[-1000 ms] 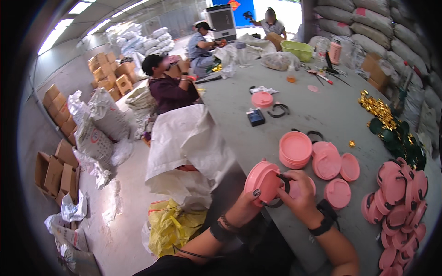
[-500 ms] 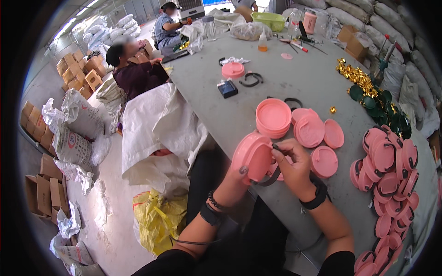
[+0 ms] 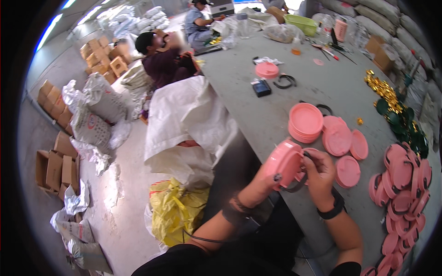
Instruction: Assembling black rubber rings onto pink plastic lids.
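My left hand (image 3: 258, 187) is closed around a pink round lid (image 3: 283, 160), which is tilted up over the table's near edge. A black strap (image 3: 294, 187) hangs in a loop by the lid's lower side. With fingers pinched, my right hand (image 3: 321, 177) grips the strap's upper end against the lid; whether that end is fastened is hidden by the fingers. Just beyond my hands stands a stack of pink lids (image 3: 305, 120). Loose pink lids (image 3: 348, 171) lie to the right of it, some overlapping. A black strap loop (image 3: 325, 109) rests behind the stack.
A heap of pink lids with black straps (image 3: 399, 184) covers the table's right side, below gold and green pieces (image 3: 389, 99). Farther back are a dark blue box (image 3: 261, 88) and a dropper bottle (image 3: 295, 47). White sacking (image 3: 184, 115) drapes at left; two people sit beyond.
The view has swung, so the whole scene sits farther right and lower. Both hands keep hold of the lid and strap. At the left, the seated person in dark clothing has raised a hand.
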The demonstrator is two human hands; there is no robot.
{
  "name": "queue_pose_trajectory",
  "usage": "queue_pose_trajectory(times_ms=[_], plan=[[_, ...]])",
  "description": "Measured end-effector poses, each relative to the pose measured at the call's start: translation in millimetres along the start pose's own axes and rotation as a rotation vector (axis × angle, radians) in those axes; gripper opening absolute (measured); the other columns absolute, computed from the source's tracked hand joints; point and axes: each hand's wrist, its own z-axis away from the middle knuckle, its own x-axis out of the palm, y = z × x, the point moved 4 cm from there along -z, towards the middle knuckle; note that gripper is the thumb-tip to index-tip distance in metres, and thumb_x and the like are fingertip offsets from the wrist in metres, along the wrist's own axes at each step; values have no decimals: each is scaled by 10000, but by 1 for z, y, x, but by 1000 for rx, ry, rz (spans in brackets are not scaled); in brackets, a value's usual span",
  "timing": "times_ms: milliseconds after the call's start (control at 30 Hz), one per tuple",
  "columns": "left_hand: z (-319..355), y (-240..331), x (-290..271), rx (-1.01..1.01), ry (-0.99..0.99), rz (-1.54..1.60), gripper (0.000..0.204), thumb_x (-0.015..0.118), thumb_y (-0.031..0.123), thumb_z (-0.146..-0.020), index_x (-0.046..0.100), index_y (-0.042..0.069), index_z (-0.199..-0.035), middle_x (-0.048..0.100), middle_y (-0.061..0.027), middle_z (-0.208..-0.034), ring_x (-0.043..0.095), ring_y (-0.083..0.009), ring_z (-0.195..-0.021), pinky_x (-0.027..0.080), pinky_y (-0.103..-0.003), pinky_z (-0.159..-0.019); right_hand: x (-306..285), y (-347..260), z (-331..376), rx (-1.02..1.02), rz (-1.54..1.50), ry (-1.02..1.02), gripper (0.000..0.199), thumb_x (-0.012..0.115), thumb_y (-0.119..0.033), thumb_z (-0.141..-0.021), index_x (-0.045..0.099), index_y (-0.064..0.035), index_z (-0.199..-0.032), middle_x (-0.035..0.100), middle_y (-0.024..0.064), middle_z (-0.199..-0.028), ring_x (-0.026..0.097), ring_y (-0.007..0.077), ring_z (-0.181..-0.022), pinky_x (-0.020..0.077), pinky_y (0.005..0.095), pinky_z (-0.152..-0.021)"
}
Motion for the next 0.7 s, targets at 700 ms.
queue_pose_trajectory(times_ms=[700], plan=[[1,0,-7,-127,-79,44,1060,698,532,-728,152,31,-1487,417,-118,-1395,495,-225,-1230,388,-356,-1046,-7,7,-2,-152,73,-58,116,581,-35,-908,580,1,-1018,545,93,-1048,552,124,-879,473,234,-710]])
